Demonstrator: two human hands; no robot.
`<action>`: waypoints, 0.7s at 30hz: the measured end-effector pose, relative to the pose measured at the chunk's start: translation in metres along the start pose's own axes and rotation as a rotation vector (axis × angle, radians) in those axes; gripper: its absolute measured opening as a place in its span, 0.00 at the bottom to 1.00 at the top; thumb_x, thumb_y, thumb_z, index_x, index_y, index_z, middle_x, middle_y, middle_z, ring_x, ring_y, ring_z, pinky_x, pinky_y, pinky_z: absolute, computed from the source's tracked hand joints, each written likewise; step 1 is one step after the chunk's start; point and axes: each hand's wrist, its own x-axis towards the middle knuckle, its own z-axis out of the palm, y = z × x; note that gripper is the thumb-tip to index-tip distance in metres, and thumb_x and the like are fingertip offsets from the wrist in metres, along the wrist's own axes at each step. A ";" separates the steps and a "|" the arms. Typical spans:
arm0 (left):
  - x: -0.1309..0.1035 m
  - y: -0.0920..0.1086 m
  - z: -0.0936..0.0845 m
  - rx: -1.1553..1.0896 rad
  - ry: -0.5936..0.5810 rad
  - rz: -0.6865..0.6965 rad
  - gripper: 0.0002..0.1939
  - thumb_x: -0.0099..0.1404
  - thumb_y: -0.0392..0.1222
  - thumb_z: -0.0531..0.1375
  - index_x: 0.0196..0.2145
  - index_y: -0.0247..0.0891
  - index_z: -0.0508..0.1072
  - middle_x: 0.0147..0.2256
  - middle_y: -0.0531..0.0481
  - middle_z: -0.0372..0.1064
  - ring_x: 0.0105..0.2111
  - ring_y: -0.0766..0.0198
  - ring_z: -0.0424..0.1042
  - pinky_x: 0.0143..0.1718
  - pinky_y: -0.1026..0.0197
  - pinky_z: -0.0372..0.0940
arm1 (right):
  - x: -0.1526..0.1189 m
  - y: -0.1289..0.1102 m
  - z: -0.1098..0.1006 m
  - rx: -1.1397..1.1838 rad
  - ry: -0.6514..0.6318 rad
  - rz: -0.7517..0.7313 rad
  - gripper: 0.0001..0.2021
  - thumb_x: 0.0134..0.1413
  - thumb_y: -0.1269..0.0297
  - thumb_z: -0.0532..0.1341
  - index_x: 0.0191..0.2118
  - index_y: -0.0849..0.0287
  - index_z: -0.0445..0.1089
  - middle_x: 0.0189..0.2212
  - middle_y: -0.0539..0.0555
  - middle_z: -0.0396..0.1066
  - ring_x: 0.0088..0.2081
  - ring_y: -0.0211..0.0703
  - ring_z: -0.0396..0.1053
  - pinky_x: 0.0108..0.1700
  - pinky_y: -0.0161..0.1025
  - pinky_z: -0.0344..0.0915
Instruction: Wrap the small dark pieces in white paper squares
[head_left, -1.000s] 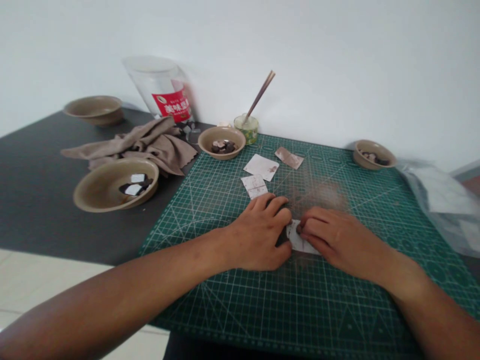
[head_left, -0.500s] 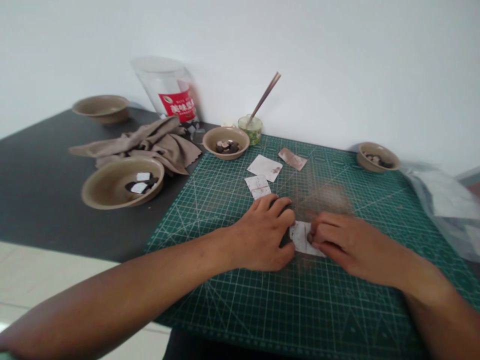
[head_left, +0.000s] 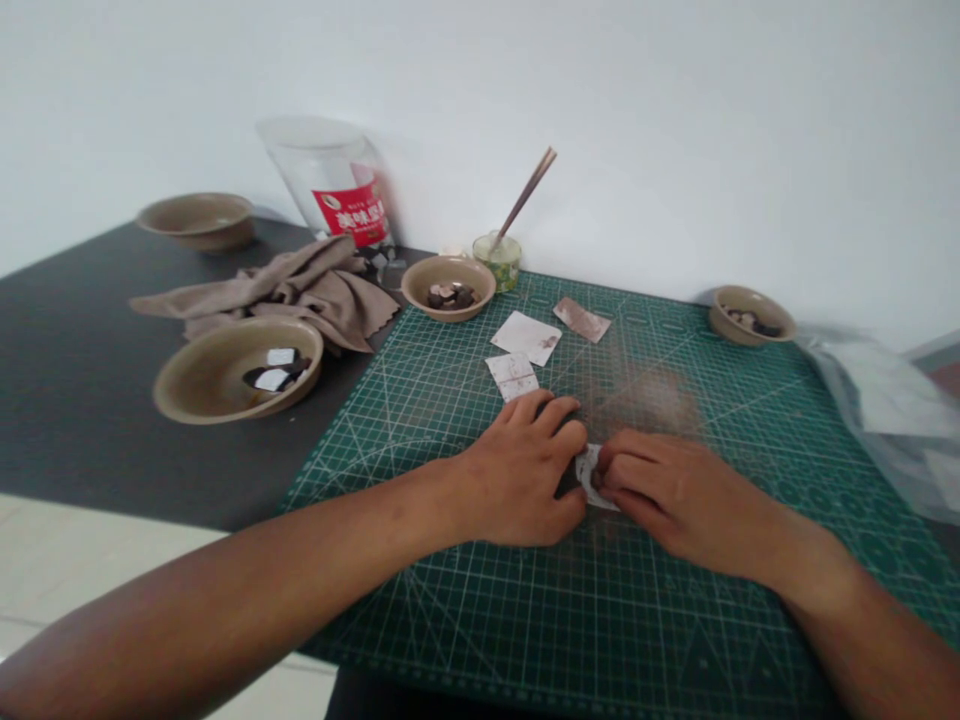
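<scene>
On the green cutting mat lies a small white sheet of sandpaper, smudged brown. My left hand holds down its left edge with bent fingertips and thumb. Across the sheet, my right hand is closed in a pinch around a small dark piece, pressed against the paper. That piece is mostly hidden by the fingers. Behind my left hand are a brown-streaked white sheet, a cleaner white sheet and a brown-coated strip. Brown dust covers the mat beyond my right hand.
Small bowls with dark pieces sit at the mat's back. Left are a larger bowl with black and white pieces, a cloth, another bowl and a clear jar. A green cup holds sticks; plastic bag at right.
My right hand has slid left across the sheet with the dark piece, closer to my left hand, covering more of the paper. My left hand stays in place; the view has shifted slightly.
</scene>
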 end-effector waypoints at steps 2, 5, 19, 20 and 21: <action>0.000 0.000 -0.001 -0.006 -0.002 -0.007 0.15 0.64 0.46 0.58 0.46 0.36 0.67 0.62 0.38 0.58 0.64 0.40 0.53 0.64 0.38 0.54 | 0.001 0.001 0.000 -0.014 0.047 0.076 0.07 0.69 0.68 0.54 0.38 0.58 0.69 0.39 0.53 0.68 0.38 0.44 0.68 0.41 0.43 0.63; -0.001 0.001 -0.002 -0.021 -0.007 -0.007 0.15 0.64 0.46 0.58 0.46 0.37 0.67 0.61 0.39 0.59 0.64 0.40 0.53 0.64 0.38 0.54 | -0.002 0.000 -0.002 0.024 0.007 0.126 0.08 0.69 0.68 0.55 0.37 0.57 0.68 0.37 0.52 0.68 0.36 0.43 0.68 0.39 0.43 0.63; 0.001 0.002 -0.004 -0.011 -0.039 -0.019 0.16 0.64 0.46 0.58 0.47 0.35 0.68 0.62 0.38 0.58 0.64 0.40 0.52 0.65 0.39 0.53 | -0.001 -0.007 0.002 0.168 -0.043 0.081 0.06 0.68 0.69 0.56 0.38 0.55 0.69 0.39 0.50 0.69 0.38 0.41 0.69 0.40 0.40 0.63; 0.001 0.002 -0.004 -0.009 -0.040 -0.020 0.16 0.64 0.46 0.58 0.47 0.35 0.68 0.62 0.38 0.58 0.64 0.40 0.52 0.65 0.39 0.53 | -0.001 -0.007 0.003 0.171 -0.018 0.090 0.06 0.68 0.69 0.55 0.39 0.55 0.69 0.40 0.50 0.69 0.39 0.42 0.69 0.41 0.41 0.63; 0.001 0.002 -0.005 -0.009 -0.040 -0.024 0.16 0.64 0.46 0.58 0.47 0.35 0.68 0.62 0.38 0.58 0.64 0.40 0.52 0.65 0.39 0.53 | 0.000 -0.007 0.004 0.161 0.017 0.119 0.06 0.68 0.69 0.55 0.39 0.55 0.68 0.40 0.51 0.69 0.39 0.42 0.69 0.41 0.41 0.63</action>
